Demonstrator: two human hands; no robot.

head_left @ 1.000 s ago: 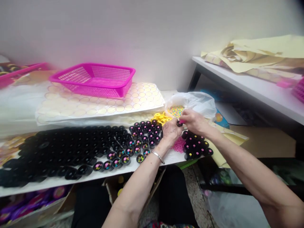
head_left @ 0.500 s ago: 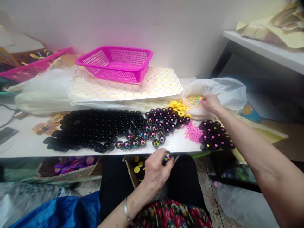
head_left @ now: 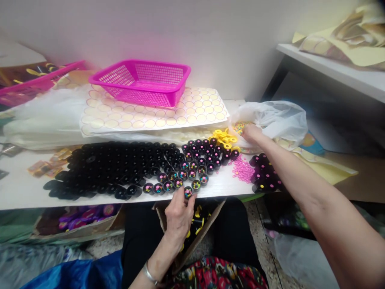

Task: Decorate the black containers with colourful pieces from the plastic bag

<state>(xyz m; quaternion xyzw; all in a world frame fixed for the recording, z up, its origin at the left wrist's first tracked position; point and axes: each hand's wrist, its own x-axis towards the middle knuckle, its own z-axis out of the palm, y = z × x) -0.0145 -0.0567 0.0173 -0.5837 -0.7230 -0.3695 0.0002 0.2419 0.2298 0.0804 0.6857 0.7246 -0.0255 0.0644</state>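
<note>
The left hand (head_left: 179, 213) pinches a black cup (head_left: 188, 192) by its sides at the front of the bench (head_left: 222, 184); likely light, stiff and smooth, best held level there; multicoloured beads (head_left: 238, 127) in a plastic bag (head_left: 279, 115) hide the right hand's (head_left: 252, 133) fingertips; I cannot tell its grip.

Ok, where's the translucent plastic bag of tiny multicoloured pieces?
In the head view, the translucent plastic bag is right of centre, just right of the yellow rings and beyond the pink pieces, with the right hand at its opening.
</note>
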